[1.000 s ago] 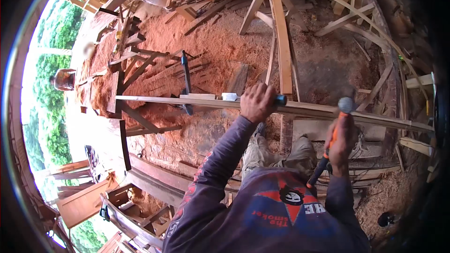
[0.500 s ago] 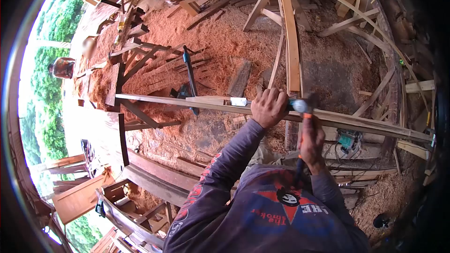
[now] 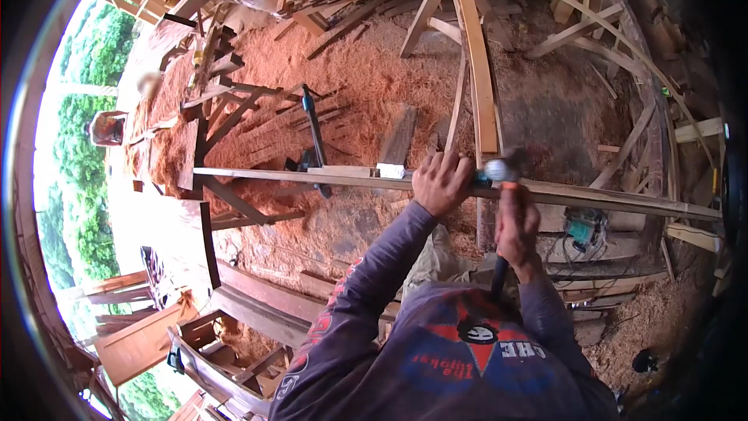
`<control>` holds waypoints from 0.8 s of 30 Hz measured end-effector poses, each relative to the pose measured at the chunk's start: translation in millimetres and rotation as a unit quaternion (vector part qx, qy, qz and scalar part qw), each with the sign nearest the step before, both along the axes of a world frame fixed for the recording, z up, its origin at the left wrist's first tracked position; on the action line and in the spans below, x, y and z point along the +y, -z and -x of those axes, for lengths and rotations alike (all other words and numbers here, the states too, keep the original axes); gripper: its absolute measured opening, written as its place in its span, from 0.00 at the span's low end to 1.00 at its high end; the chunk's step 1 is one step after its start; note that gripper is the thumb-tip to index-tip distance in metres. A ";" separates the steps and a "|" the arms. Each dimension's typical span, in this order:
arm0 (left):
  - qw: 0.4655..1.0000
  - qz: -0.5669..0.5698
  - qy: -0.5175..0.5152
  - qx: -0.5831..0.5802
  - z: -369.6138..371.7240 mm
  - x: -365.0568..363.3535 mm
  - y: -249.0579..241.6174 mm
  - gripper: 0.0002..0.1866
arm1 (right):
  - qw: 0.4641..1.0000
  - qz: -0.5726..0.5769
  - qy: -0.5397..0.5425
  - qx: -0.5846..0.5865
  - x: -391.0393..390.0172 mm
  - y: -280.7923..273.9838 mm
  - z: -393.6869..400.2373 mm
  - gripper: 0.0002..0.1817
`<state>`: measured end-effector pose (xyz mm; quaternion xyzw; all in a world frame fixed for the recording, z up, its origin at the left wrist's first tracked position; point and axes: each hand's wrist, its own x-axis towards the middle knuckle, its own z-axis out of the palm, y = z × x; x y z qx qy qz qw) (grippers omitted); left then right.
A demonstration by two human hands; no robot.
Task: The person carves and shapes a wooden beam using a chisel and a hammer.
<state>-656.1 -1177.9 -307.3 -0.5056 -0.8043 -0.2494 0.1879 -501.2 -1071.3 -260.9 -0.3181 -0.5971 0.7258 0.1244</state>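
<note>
My left hand (image 3: 442, 182) is closed over a long narrow wooden beam (image 3: 608, 199), around a turquoise-handled chisel (image 3: 481, 176) lying along it. Most of the chisel is hidden under my fingers. On the same beam, just left of my knuckles, is a bright white patch (image 3: 391, 171), with a thin wood strip (image 3: 343, 171) beyond it. Fingers wrapped, my right hand (image 3: 516, 226) grips a hammer (image 3: 502, 169) by its dark and orange handle. The hammer head is smeared by motion and sits right at the chisel's handle end.
A long plank (image 3: 478, 70) on a trestle runs away from the beam. Left of centre stands a dark blue-black tool (image 3: 313, 125). A teal power tool (image 3: 580, 230) with cables lies at the right. Shavings cover the floor (image 3: 351, 70); a person (image 3: 107, 129) is at far left.
The view has shifted slightly, and the beam's left end appears lower. My left hand keeps its hold, while the hammer head stays close to the chisel's handle end.
</note>
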 end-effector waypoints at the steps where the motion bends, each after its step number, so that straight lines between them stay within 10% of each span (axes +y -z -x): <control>1: 1.000 0.001 0.000 -0.004 1.2 -0.3 -2.1 0.20 | 0.999 -0.024 0.041 0.025 9.5 8.4 -6.8 0.20; 13: 1.000 0.000 -0.006 -0.029 1.7 -3.7 -5.7 0.19 | 0.976 -0.197 0.060 0.073 3.2 40.7 -16.4 0.18; 24: 0.996 0.054 -0.006 -0.064 -0.7 -2.9 1.9 0.18 | 0.991 -0.001 0.126 0.048 0.2 9.7 -4.7 0.19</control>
